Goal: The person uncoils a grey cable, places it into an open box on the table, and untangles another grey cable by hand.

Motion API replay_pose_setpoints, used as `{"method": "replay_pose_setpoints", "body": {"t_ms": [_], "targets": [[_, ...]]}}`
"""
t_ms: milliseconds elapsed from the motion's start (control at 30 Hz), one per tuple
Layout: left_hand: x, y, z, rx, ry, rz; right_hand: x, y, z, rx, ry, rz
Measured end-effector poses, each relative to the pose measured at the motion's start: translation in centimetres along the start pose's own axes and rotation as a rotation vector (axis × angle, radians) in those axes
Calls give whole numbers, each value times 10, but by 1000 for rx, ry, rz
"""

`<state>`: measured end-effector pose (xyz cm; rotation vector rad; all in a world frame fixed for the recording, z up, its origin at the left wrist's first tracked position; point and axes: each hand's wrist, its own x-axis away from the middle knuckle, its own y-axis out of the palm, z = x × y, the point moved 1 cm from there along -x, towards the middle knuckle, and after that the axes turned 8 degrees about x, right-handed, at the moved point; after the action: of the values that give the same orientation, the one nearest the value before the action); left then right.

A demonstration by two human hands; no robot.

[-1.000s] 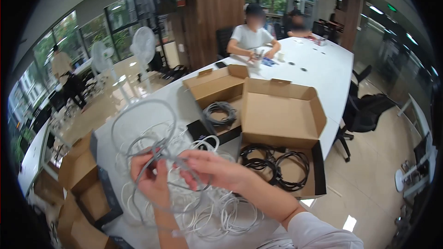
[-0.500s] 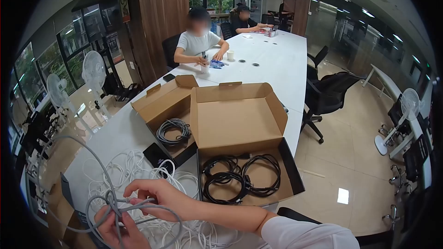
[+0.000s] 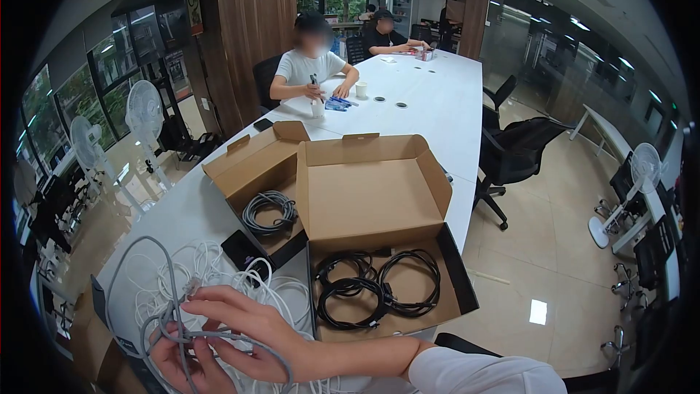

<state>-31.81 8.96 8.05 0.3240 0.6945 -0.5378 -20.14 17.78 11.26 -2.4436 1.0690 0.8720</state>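
The hands are together, near side and left of the large box (image 3: 372,190), at the crossing of a loose grey cable (image 3: 172,281). The left hand (image 3: 182,366) pinches the crossing between thumb and fingers; the right hand (image 3: 273,335) lies against it, its fingers spread among the strands, and whether they grip cannot be told. The grey cable's loops stand out above white cables (image 3: 200,259), which lie tangled left of the large box. Inside that box are coiled black cables (image 3: 383,298); just left of it, a small box (image 3: 255,160) holds a grey coil (image 3: 250,217). The likeliest trouble is a loop dropping and snagging in the white tangle, should the left pinch slacken. Pulling one strand hard could also cinch the crossing into a knot, since several strands meet there.
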Motion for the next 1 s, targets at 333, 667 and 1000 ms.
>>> {"method": "replay_pose_setpoints", "body": {"t_ms": [333,667,1000], "targets": [[1,-8,-4,-14,30,-22,2,-6,-12,-90,173,25],[3,-14,-2,-7,33,1,6,-9,-3,-72,63,-28],[0,-21,-3,-31,22,37,6,-6,-1,188,-142,59]]}}
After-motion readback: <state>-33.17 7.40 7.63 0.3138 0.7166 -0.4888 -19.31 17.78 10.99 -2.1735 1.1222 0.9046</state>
